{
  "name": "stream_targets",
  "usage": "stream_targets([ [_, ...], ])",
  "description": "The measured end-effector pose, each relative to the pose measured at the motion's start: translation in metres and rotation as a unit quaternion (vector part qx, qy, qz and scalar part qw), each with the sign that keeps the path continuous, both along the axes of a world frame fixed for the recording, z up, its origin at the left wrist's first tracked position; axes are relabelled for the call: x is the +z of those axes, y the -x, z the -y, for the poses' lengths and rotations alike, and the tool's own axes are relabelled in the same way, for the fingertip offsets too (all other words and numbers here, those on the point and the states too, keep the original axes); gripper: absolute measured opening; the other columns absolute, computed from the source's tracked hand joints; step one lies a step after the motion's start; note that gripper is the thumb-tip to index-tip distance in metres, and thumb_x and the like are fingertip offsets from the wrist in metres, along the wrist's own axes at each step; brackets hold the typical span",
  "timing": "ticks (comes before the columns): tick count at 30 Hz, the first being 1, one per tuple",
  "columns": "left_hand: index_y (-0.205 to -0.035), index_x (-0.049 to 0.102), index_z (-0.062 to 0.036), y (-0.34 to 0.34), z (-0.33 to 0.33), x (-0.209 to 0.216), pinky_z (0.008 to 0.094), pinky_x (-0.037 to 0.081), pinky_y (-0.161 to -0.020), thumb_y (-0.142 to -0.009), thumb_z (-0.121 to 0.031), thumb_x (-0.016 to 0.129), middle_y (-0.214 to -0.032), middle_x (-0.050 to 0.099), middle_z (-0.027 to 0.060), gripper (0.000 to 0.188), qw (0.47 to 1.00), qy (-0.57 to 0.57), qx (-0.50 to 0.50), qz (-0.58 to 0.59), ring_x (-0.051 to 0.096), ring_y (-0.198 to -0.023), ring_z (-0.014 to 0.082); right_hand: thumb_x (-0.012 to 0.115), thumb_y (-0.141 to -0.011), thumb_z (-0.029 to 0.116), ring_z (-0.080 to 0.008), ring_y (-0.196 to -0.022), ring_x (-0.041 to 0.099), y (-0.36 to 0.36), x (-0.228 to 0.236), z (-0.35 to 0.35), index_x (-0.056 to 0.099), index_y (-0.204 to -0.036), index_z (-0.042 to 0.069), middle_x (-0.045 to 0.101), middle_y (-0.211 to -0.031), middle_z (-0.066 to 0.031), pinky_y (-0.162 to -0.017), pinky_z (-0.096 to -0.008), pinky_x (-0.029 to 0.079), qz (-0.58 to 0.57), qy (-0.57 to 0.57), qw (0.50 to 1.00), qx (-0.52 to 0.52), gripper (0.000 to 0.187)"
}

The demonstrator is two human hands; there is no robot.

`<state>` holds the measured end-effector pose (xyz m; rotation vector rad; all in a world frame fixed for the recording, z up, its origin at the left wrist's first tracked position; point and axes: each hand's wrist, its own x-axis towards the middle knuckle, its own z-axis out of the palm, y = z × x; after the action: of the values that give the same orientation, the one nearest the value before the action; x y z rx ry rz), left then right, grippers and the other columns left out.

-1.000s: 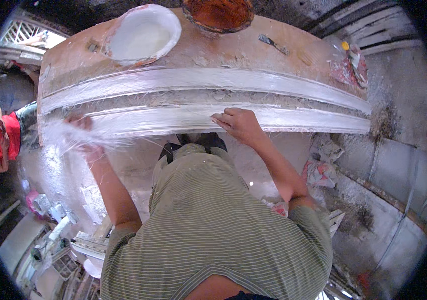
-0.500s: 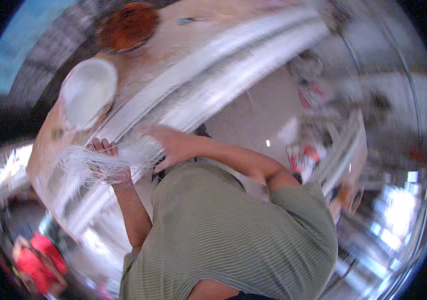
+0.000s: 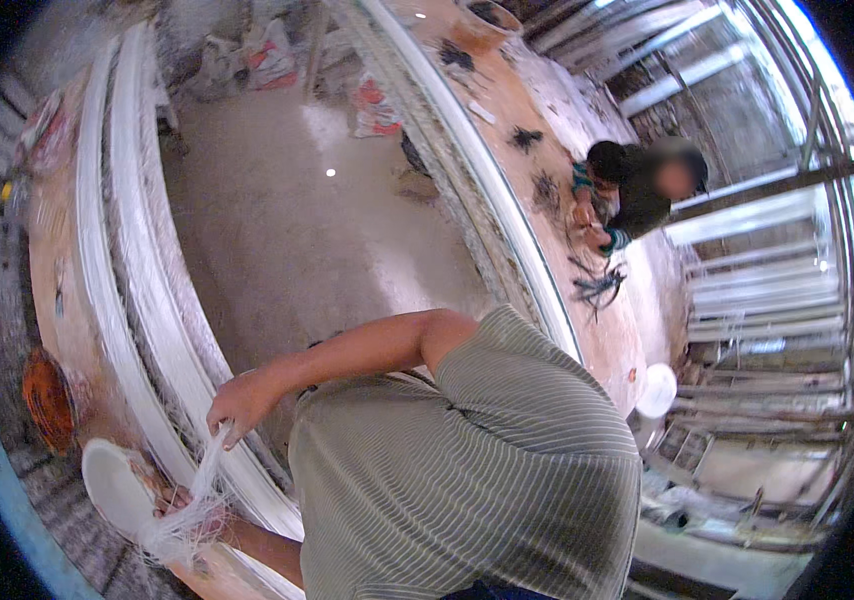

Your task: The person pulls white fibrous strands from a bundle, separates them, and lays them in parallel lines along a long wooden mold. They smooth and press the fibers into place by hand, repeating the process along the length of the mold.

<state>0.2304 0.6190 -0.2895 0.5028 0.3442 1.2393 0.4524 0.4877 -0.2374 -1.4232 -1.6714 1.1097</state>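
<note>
A bundle of thin white strands stretches between my two hands at the lower left. My right hand is closed on its upper end, with the fingers pinched together. Lower down, my left hand is partly hidden behind the strands, its fingers curled around them. Loose ends fan out from it in a frayed tuft. Both hands are over the near end of long white rails of fibre that run along a tan table. A white bowl sits just left of my left hand.
An orange-brown basket lies beyond the bowl. Across the grey floor, another person works at a second tan table with dark fibre bundles. Red-and-white sacks stand on the floor.
My view has swung round to the right, bringing the other person into sight. My right hand, open and blurred before, is now closed on the strands and draws them upward from my left hand.
</note>
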Motion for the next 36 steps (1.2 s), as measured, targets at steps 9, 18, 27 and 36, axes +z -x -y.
stream_targets([
  [9,-0.118,0.051,-0.0072,-0.009,0.043,0.017,0.0419,0.04,-0.079,-0.1,-0.037,0.046,-0.11,0.046,0.0102,0.035,0.996,-0.011,-0.01,-0.083,0.047,-0.093,0.0254,0.067,-0.088,0.047,-0.0325,-0.09,0.068,-0.018,0.011,0.051,0.07,-0.11,0.008,0.071,-0.095,-0.0149,-0.076,-0.0446,0.052,0.015,-0.036,0.998,-0.048,0.045],
  [18,-0.111,0.051,-0.0058,0.008,0.08,0.035,0.038,0.038,-0.07,-0.101,-0.034,0.045,-0.1,0.044,0.0084,0.03,0.99,-0.015,0.041,-0.135,0.044,-0.083,0.0227,0.066,-0.089,0.041,-0.0316,-0.085,0.068,-0.042,-0.008,0.08,0.073,-0.101,0.008,0.072,-0.09,-0.0144,-0.071,-0.0444,0.05,-0.061,-0.07,0.995,-0.036,0.036],
  [27,-0.105,0.051,-0.0045,0.102,0.09,0.052,0.0341,0.036,-0.061,-0.101,-0.03,0.045,-0.09,0.041,0.0066,0.027,0.992,-0.017,0.107,-0.061,0.04,-0.074,0.02,0.064,-0.088,0.049,-0.0318,-0.087,0.068,0.027,0.025,0.05,0.072,-0.104,0.01,0.072,-0.092,-0.0139,-0.075,-0.0458,0.051,-0.03,-0.062,0.993,0.099,0.042],
  [36,-0.098,0.051,-0.0032,0.235,0.123,0.07,0.0303,0.035,-0.052,-0.101,-0.027,0.044,-0.08,0.039,0.0048,0.025,0.972,-0.032,0.208,0.1,0.037,-0.065,0.0173,0.064,-0.089,0.05,-0.0314,-0.087,0.068,0.089,0.056,0.016,0.072,-0.105,0.012,0.072,-0.093,-0.0143,-0.078,-0.0433,0.052,0.027,0.015,0.988,0.151,0.042],
])
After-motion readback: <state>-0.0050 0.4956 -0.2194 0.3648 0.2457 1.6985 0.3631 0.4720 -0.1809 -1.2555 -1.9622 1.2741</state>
